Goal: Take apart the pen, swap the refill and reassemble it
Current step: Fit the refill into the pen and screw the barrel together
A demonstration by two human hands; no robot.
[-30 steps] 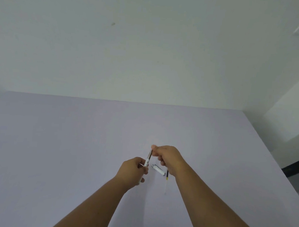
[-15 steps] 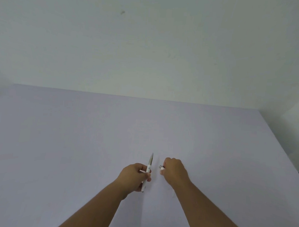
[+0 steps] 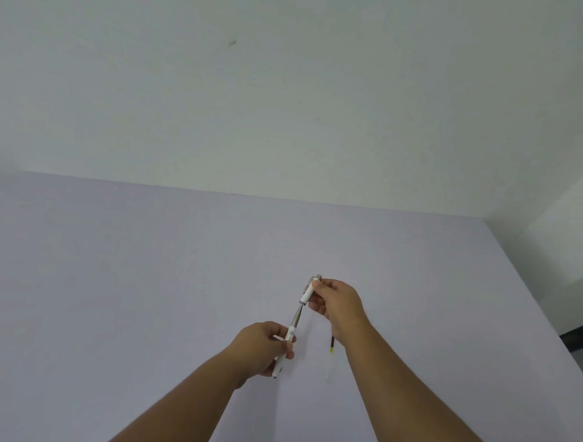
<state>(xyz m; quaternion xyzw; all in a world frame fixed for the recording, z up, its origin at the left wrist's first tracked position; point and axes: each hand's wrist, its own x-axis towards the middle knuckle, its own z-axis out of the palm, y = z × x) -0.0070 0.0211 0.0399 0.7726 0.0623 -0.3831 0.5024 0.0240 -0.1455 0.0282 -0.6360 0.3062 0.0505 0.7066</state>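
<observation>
Pen in two pieces, both held above the bench, roughly in line on a slant from lower left to upper right.

Lower barrel (image 3: 283, 350): white, long, held in left hand (image 3: 262, 348). Fingers of left hand wrapped around its middle, thumb (image 3: 286, 346) pressing across the front. Near end of barrel sticks out below the hand. A thin grey refill (image 3: 296, 316) projects from its far end, pointing up toward the other piece.

Upper section (image 3: 308, 292): short, white, with a grey metal end at its top. Held in right hand (image 3: 338, 303). Fingers of right hand pinch it from the right side, thumb and fingertip (image 3: 318, 283) closed on it near the top. Open lower end of this section sits right at the tip of the grey refill; cannot tell whether they touch or whether the tip is already inside.

Spare refill (image 3: 331, 358) lies flat on the bench just right of the left hand and beside the right forearm (image 3: 393, 375). Dark at far end, a yellow band below it, then a pale clear length running toward the camera. Not touched by either hand.

Bench (image 3: 114, 280): plain pale lilac surface, filling the lower half of view. Far edge meets a white wall (image 3: 288, 103). Right edge of the bench drops off to a darker gap at lower right.
</observation>
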